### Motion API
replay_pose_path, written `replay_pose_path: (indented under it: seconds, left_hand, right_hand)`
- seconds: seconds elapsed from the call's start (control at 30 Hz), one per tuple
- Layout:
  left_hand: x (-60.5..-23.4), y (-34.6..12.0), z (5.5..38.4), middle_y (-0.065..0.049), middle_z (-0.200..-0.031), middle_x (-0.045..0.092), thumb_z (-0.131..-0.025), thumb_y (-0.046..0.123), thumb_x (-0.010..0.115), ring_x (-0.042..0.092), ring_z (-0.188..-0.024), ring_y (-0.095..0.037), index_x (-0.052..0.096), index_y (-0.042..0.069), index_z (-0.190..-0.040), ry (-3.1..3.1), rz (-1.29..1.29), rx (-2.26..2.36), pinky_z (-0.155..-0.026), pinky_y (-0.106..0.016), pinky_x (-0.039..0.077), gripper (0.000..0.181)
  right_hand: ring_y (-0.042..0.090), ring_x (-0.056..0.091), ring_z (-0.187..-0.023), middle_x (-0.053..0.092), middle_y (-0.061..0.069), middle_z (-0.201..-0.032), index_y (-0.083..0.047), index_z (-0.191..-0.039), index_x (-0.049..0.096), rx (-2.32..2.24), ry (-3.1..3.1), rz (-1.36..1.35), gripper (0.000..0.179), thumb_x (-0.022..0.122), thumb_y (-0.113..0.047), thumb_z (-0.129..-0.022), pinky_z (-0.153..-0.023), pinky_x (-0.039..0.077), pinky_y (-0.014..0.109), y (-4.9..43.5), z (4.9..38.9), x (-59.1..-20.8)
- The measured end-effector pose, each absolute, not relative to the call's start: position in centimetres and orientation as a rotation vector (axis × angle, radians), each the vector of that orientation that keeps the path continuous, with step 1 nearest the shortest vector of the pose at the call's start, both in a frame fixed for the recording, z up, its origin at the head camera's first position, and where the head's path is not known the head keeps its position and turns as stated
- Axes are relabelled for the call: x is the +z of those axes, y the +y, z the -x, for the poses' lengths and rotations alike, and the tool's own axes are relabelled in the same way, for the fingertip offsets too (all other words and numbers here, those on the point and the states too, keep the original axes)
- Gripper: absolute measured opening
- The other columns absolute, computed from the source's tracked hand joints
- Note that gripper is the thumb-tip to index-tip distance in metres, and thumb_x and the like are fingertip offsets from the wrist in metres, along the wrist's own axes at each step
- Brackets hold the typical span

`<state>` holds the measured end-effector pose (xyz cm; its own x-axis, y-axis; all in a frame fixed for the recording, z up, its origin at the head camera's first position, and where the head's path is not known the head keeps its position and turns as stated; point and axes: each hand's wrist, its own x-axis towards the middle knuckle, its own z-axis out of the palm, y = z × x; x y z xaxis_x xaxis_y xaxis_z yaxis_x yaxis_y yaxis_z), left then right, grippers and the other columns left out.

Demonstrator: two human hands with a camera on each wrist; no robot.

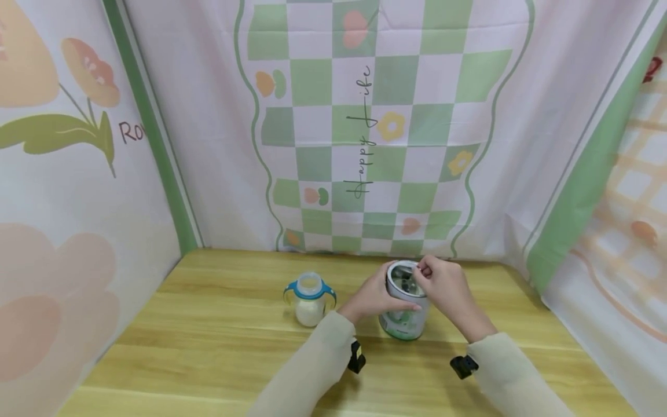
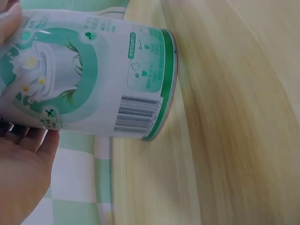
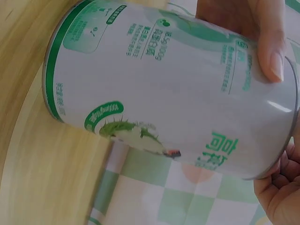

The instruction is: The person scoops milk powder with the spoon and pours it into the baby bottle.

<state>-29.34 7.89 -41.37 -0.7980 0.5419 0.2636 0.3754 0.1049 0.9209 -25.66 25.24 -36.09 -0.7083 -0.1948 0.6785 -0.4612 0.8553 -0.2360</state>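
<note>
A white and green milk powder can (image 1: 406, 315) stands at the right of the table, its round top showing a shiny silvery surface. My left hand (image 1: 376, 294) grips its upper side, thumb across the front. In the left wrist view, the can's label (image 2: 75, 70) shows a splash of milk, and a barcode lies near the green base. My right hand (image 1: 443, 284) is at the right of the rim, its fingers curled and pinching there. Whatever sits between those fingertips is mostly hidden; I cannot tell what it is. In the right wrist view the curled fingers (image 3: 281, 183) are beside the rim.
Left of the can stands a baby bottle (image 1: 310, 310) with a blue collar, two handles and pale contents, its top uncapped. The wooden table (image 1: 234, 347) ends at a green-and-white checked cloth (image 1: 365, 145). Printed curtains (image 1: 68, 202) hang at both sides.
</note>
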Motion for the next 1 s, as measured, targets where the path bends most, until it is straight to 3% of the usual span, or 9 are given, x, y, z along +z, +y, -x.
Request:
replay_pose_path:
  seconds: [0.4, 0.7, 1.0]
  left_hand:
    - [-41.57, 7.76, 29.63, 0.010, -0.130, 0.055, -0.080, 0.023, 0.088, 0.059, -0.111, -0.009, 0.041, 0.020, -0.147, 2.156, -0.965, 1.781, -0.091, -0.026, 0.049, 0.083]
    - [-41.56, 7.75, 29.73, 0.009, -0.128, 0.057, -0.081, 0.018, 0.087, 0.061, -0.112, -0.013, 0.045, 0.020, -0.142, 2.109, -1.058, 1.809, -0.091, -0.026, 0.050, 0.074]
    - [-41.26, 7.69, 29.87, 0.009, -0.125, 0.060, -0.082, 0.015, 0.085, 0.063, -0.107, -0.009, 0.049, 0.019, -0.139, 2.062, -1.141, 1.808, -0.090, -0.026, 0.051, 0.067]
  right_hand:
    - [0.012, 0.057, -0.054, 0.064, 0.001, -0.065, -0.006, -0.074, 0.065, 0.502, -2.342, -0.507, 0.014, 0.073, -0.002, -0.085, -0.050, 0.050, 0.032, 24.81, 25.97, -36.89]
    - [0.006, 0.050, -0.053, 0.061, -0.004, -0.064, -0.011, -0.071, 0.062, 0.530, -2.349, -0.589, 0.021, 0.076, -0.003, -0.084, -0.049, 0.046, 0.027, 24.84, 25.97, -36.78]
    - [0.008, 0.058, -0.061, 0.065, -0.005, -0.069, -0.014, -0.075, 0.067, 0.571, -2.406, -0.650, 0.018, 0.078, -0.006, -0.087, -0.055, 0.050, 0.029, 25.01, 26.37, -36.85]
